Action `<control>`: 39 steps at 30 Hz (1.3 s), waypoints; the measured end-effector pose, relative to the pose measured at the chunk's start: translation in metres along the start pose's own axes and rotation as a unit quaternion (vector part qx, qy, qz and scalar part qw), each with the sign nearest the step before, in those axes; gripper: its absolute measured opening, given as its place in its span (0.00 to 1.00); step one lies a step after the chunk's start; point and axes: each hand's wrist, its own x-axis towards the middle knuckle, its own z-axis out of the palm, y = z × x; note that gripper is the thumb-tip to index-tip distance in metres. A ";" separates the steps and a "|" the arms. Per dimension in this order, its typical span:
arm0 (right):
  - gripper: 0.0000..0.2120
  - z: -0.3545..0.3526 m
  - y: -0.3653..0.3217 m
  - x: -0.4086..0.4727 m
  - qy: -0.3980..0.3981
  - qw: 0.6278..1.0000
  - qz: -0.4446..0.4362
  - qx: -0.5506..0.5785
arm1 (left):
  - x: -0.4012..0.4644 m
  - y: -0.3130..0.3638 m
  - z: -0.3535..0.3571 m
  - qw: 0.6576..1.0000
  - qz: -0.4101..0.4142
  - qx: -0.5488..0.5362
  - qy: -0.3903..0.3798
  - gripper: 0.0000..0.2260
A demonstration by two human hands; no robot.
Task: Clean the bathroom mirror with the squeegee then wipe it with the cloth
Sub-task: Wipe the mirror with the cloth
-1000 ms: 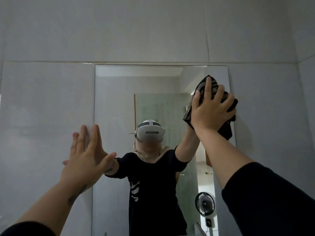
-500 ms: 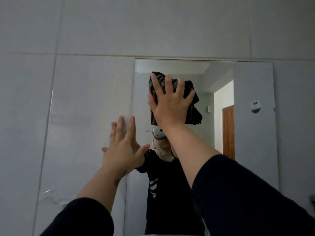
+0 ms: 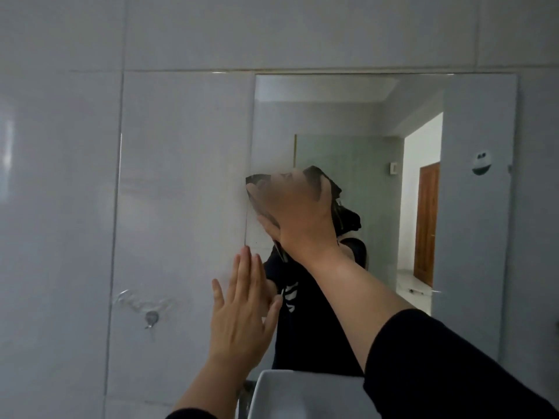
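Nearest the camera, a black sleeve (image 3: pixel 453 367) covers the right forearm, and the rim of a white basin (image 3: pixel 302 388) sits below both arms. The left hand (image 3: pixel 245 309) is open, fingers straight and together, palm flat at the mirror's left edge, below and left of the right hand. The right hand (image 3: pixel 298 213), blurred, is spread over a dark cloth (image 3: pixel 348 219), pressing it against the mirror (image 3: pixel 472 237) close to its left edge at mid height. Cloth pokes out above and to the right of the fingers. Left of the left hand, a small metal hook (image 3: pixel 151 318) sits on the grey wall tile (image 3: pixel 181 146). The squeegee cannot be seen.
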 end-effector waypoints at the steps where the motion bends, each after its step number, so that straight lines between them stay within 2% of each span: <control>1: 0.26 -0.001 0.007 -0.007 -0.006 1.000 0.008 -0.001 | 0.000 0.001 0.000 1.000 -0.002 0.014 -0.004 0.36; 9: 0.26 -0.016 0.087 -0.061 -0.062 0.987 0.144 -0.026 | 0.006 0.011 -0.011 0.995 -0.022 0.089 -0.048 0.40; 13: 0.26 -0.025 0.130 -0.091 -0.088 0.965 0.245 -0.035 | 0.006 0.014 -0.014 0.992 -0.035 0.098 -0.074 0.41; 17: 0.26 -0.030 0.162 -0.120 -0.096 0.939 0.326 -0.046 | 0.005 0.015 -0.009 0.993 -0.034 0.099 -0.058 0.41; 21: 0.26 -0.030 0.166 -0.143 -0.095 0.907 0.409 -0.035 | 0.006 0.012 -0.003 0.995 -0.015 0.089 -0.036 0.41; 25: 0.25 -0.024 0.140 -0.159 -0.080 0.883 0.462 -0.032 | 0.006 0.009 0.001 0.994 -0.012 0.099 -0.035 0.42; 32: 0.25 -0.012 0.071 -0.154 -0.062 0.900 0.432 -0.004 | 0.005 0.010 -0.001 0.996 -0.012 0.077 -0.039 0.41; 39: 0.26 -0.006 0.016 -0.123 -0.046 0.948 0.313 0.038 | 0.002 0.007 -0.005 0.999 -0.007 0.043 -0.030 0.40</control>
